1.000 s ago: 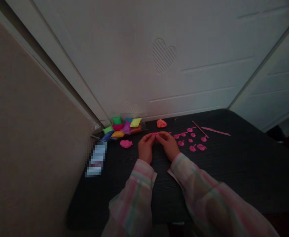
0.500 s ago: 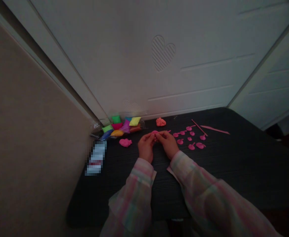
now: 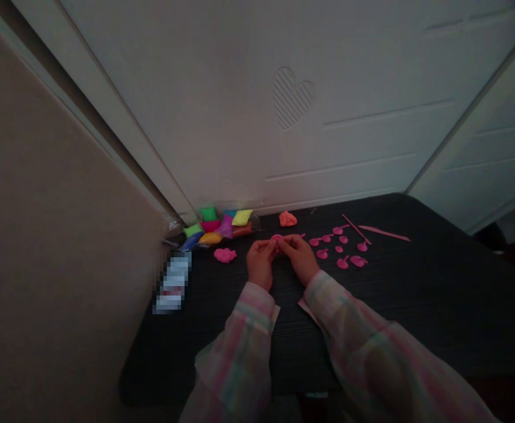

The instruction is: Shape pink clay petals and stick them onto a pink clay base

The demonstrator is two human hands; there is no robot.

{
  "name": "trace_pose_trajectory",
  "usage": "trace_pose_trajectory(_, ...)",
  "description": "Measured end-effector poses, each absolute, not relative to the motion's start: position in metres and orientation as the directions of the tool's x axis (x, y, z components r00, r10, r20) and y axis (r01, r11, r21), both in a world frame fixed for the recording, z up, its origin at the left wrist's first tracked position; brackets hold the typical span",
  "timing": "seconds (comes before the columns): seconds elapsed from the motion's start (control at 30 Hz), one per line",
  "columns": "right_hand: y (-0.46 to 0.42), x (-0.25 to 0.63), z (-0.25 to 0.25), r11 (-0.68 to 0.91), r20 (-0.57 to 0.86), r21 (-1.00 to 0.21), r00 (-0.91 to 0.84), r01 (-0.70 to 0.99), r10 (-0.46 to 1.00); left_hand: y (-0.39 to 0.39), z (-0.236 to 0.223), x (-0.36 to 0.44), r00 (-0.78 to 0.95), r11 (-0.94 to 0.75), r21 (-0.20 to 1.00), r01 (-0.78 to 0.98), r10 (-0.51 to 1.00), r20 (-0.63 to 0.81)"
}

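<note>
Between the fingertips of both hands is a small pink piece of modelling clay, mostly covered by the fingers. My left hand pinches it from the left, and my right hand pinches it from the right. To the left of the hands lies a lumpy pink ball of clay. Several small flattened pink clay pieces, some with thin stems, are spread on the table right of my right hand. Behind the hands sits an orange clay lump.
Colourful clay packets in clear plastic lie at the back left of the dark table. A blurred-out pale item lies near the left edge. A thin pink stick and a flat pink tool rest at the right. A white panel stands behind.
Both hands keep almost the same pinch on the pink clay. The whole view has shifted very slightly; the things on the table stay in place.
</note>
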State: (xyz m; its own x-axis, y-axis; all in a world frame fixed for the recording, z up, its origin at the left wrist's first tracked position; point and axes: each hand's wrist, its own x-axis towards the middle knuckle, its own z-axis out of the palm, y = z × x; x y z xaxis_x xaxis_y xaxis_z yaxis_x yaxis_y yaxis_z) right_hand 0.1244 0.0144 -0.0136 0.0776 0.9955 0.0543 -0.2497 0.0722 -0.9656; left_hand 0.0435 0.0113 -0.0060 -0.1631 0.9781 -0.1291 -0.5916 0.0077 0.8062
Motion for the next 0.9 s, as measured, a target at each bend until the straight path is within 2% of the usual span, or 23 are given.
trace_pose_trajectory(0.43,0.0151,0.1245,-0.0133,0.067,0.04,-0.968,0.113,-0.243,0.993,0.0121,-0.0074,0.0418,-0.05,0.055,0.794,-0.605,0.993,-0.107)
trace_pose_trajectory(0.63,0.0141,0.1252,-0.0141,0.101,0.092,-0.986,0.081,-0.129,0.993,0.0136,-0.0097,0.0403,-0.111,0.01,0.863,-0.505,0.991,-0.076)
trace_pose_trajectory(0.9,0.014,0.1261,-0.015,0.158,0.154,-0.987,0.149,-0.014,0.977,0.0116,-0.0097,0.0407,-0.185,-0.049,0.97,-0.238,0.983,0.005)
